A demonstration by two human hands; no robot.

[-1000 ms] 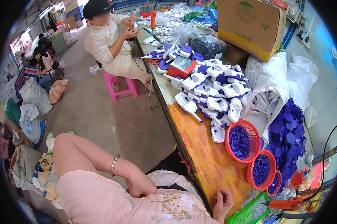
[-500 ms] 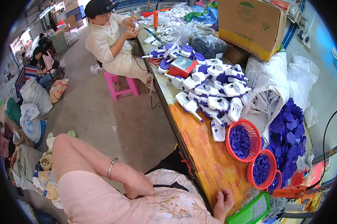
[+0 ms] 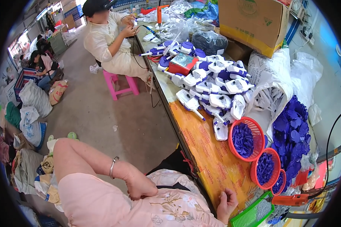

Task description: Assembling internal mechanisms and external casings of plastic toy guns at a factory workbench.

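Note:
My left hand (image 3: 141, 185) rests on my lap, bent at the wrist against the floral cloth near a black strap. Its fingers fold underneath and are mostly hidden. On the near edge of the table lies my right hand (image 3: 227, 203), loosely curled, thumb apart from the fingers, with nothing visible in it. A green tray (image 3: 236, 221) with small metal-coloured pieces sits just right of that hand. Beyond it stand a red basket (image 3: 264, 146) of purple strip-shaped parts and another red basket (image 3: 253, 178) of smaller purple parts. An orange electric screwdriver (image 3: 290, 199) lies at the right.
White-and-purple long-handled plastic housings (image 3: 219, 101) pile up farther along the table, around a red box (image 3: 182, 63). Purple discs (image 3: 291, 128) heap beside a white sack (image 3: 267, 72). A co-worker (image 3: 108, 41) sits on a pink stool (image 3: 119, 86) handling a small part. Sacks (image 3: 34, 94) line the left.
The whole view has shifted slightly. Both my hands stay in nearly the same places. The co-worker's hands have moved a little around the small part.

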